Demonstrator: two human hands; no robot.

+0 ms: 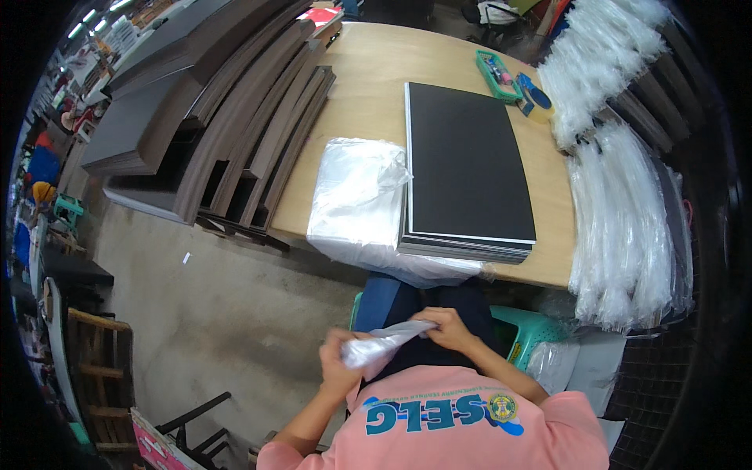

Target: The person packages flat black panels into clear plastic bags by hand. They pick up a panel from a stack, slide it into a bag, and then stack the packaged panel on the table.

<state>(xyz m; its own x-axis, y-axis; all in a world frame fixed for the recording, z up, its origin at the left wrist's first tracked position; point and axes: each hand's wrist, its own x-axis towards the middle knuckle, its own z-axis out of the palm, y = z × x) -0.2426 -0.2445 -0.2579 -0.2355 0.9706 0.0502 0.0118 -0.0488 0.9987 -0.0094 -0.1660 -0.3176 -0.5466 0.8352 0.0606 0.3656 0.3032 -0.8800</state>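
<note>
Over my lap, a gathered piece of clear plastic film (385, 343) is stretched between my two hands. My left hand (337, 360), slightly blurred, is closed round its wider, bunched end. The narrow, twisted end is pinched in my right hand (448, 329). In front of me on the wooden table (368, 63) lies a neat stack of black sheets (470, 164) with white edges. Left of that stack, and partly under it, a pile of clear plastic bags (356, 192) hangs over the table's front edge.
Dark brown boards (235, 117) are piled along the table's left side. Bundles of clear plastic (619, 227) hang at the right edge. A green tray (499, 77) and a tape dispenser (534, 98) sit at the far right. A green stool (540, 333) is beneath me.
</note>
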